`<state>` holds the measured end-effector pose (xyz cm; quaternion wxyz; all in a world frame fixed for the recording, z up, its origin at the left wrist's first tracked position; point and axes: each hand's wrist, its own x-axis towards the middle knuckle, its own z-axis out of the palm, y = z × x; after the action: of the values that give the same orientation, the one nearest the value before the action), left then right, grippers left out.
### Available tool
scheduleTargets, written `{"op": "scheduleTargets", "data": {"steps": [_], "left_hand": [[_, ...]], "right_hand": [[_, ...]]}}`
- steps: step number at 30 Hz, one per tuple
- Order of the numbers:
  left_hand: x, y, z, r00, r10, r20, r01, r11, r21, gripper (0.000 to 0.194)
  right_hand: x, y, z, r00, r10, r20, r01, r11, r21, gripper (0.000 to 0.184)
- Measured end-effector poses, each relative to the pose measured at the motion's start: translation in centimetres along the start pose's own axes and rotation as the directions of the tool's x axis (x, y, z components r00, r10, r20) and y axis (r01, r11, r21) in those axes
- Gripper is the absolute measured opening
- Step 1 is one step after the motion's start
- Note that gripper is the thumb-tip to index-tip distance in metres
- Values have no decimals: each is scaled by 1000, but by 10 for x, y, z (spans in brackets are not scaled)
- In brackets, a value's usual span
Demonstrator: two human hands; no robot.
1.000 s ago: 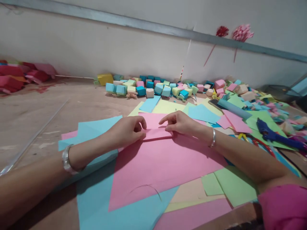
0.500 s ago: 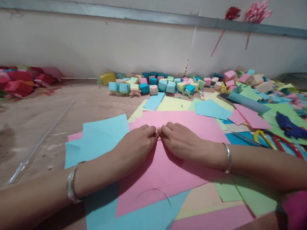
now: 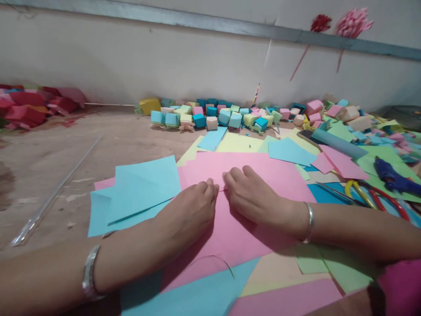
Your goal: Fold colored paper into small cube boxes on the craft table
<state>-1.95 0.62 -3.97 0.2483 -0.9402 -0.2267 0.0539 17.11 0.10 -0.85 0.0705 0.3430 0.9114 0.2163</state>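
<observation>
My left hand (image 3: 192, 206) and my right hand (image 3: 251, 193) face each other over a large pink paper sheet (image 3: 272, 171). Each has its fingertips pinched together. Across the small gap between them runs a thin dark strand (image 3: 222, 191), its ends hidden in my fingers; its material is too fine to make out. Below the hands, a thin curved strand (image 3: 226, 264) lies on the pink sheet. Light blue paper sheets (image 3: 144, 188) lie just left of my left hand.
Scissors (image 3: 362, 193) with yellow and red handles and a blue glue gun (image 3: 394, 175) lie at right. Small paper boxes (image 3: 223, 116) line the wall. Red paper pieces (image 3: 26, 112) are heaped at far left, near a long clear stick (image 3: 59, 191).
My hands have moved slightly apart, widening the gap with the strand across it. The upper light blue sheet at left now shows a raised lower edge. The view has shifted a little.
</observation>
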Motion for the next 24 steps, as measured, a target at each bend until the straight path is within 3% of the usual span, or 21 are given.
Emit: {"op": "scheduleTargets", "data": {"steps": [2,4,6,9,11,13,15,18,21,24], "left_hand": [[4,1,-7,997,-14,76,12,1000,28,43],[7,0,-12,995,-26,96,27,1000,-8,42],[5,-2,-11,996,-50,69,54,996,-65,41],[-2,-2,1,995,-98,12,98,989,-107,42],[-7,-2,10,994,-107,-22,104,987,-121,46],[-7,-3,16,993,-107,-46,99,984,-149,48],[-5,-5,15,994,-99,-47,89,981,-171,47],[3,-8,3,995,-92,32,96,981,-169,45],[9,-9,-10,989,-108,101,122,981,-148,46],[8,-9,-14,986,-146,76,157,972,-172,48]], "right_hand": [[-2,0,0,993,-106,-52,106,994,6,17],[-4,0,-1,990,-136,-28,137,990,29,17],[-6,0,-4,994,-56,94,53,998,42,17],[-8,-3,-9,950,110,293,-115,993,-1,22],[-8,-5,-10,927,161,339,-167,986,-12,23],[-5,-6,-9,932,201,303,-212,977,4,22],[1,-4,-4,958,233,164,-242,970,33,21],[13,4,8,988,142,-59,-135,985,107,25],[21,12,17,1000,-13,-23,17,983,180,27],[17,15,16,995,20,93,-33,989,146,22]]}}
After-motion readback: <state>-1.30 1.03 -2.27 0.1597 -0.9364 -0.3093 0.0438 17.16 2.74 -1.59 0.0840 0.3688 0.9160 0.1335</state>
